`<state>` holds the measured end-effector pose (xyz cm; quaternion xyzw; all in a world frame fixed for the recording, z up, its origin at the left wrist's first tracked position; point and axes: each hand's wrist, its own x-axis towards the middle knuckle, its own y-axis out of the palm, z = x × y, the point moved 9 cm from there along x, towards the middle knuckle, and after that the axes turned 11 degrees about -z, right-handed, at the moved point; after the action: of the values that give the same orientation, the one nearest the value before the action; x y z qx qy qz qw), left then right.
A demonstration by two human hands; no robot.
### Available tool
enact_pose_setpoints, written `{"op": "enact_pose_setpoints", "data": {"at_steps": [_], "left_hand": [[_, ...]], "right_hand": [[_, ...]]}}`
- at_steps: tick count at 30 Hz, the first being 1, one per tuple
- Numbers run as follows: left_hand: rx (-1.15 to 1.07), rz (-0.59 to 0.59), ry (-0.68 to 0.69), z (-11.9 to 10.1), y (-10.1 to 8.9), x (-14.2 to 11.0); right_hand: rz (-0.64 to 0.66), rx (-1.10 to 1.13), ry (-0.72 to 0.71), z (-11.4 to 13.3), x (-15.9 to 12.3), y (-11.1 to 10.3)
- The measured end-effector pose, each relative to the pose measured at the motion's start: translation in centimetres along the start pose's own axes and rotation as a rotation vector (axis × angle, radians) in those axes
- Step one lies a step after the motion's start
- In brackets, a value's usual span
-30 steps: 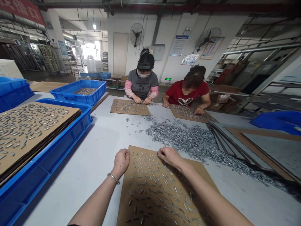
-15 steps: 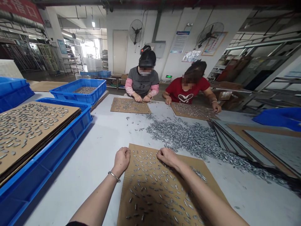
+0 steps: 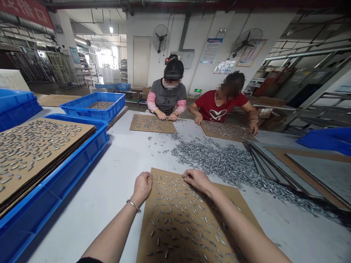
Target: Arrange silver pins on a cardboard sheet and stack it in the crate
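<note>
Both forearms come up from the bottom of the frame and meet at the far edge of a cardboard sheet point(image 3: 189, 223) lying flat on the white table point(image 3: 120, 164), lower middle of the picture. The left hand point(image 3: 142, 186) is curled into a loose fist, fingers tucked together, knuckles up, resting right at the sheet's upper left corner; there's a thin bracelet point(image 3: 133, 205) on that wrist. Can't tell if it's actually got anything inside the fist. The right hand point(image 3: 196, 179) sits palm down at the top edge of the sheet, fingers bent and bunched together with the tips down among the small metal pieces point(image 3: 181, 215) scattered across the cardboard. Looks like a pinch, but which piece is too small to make out.

Just past the right hand, a big loose pile of the same metal pieces point(image 3: 227, 162) runs off toward the right of the frame. On the left there's a blue crate point(image 3: 68, 171) with more cardboard covered in pieces. At the top middle, two other people sit across the table, each with hands on their own cardboard sheet.
</note>
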<state>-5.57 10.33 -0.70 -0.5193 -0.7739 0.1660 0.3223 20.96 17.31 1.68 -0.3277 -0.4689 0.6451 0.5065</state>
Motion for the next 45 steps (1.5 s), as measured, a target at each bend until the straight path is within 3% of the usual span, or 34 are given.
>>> {"op": "enact_pose_setpoints", "data": {"at_steps": [7,18,27,31,35,40,45], "left_hand": [[0.01,0.008,-0.014,0.1,0.3,0.0],[0.025,0.011,-0.013,0.0,0.4,-0.2],[0.017,-0.01,-0.018,0.1,0.6,-0.2],[0.003,-0.011,-0.016,0.3,0.6,-0.2],[-0.02,-0.01,-0.005,0.3,0.3,0.0],[-0.035,-0.009,0.008,0.2,-0.5,0.6],[0.0,-0.037,0.022,-1.0,-1.9,1.1]], "right_hand": [[0.037,-0.015,0.006,1.5,-0.3,-0.1],[0.038,-0.089,-0.01,8.7,1.4,1.8],[0.053,-0.184,0.042,10.0,2.1,3.6],[0.069,-0.178,0.051,10.0,2.2,3.2],[0.029,-0.119,0.055,7.9,1.8,-0.5],[-0.059,-0.128,0.111,1.4,-2.0,-6.0],[-0.023,-0.124,0.103,-3.2,-7.5,-5.1]]}}
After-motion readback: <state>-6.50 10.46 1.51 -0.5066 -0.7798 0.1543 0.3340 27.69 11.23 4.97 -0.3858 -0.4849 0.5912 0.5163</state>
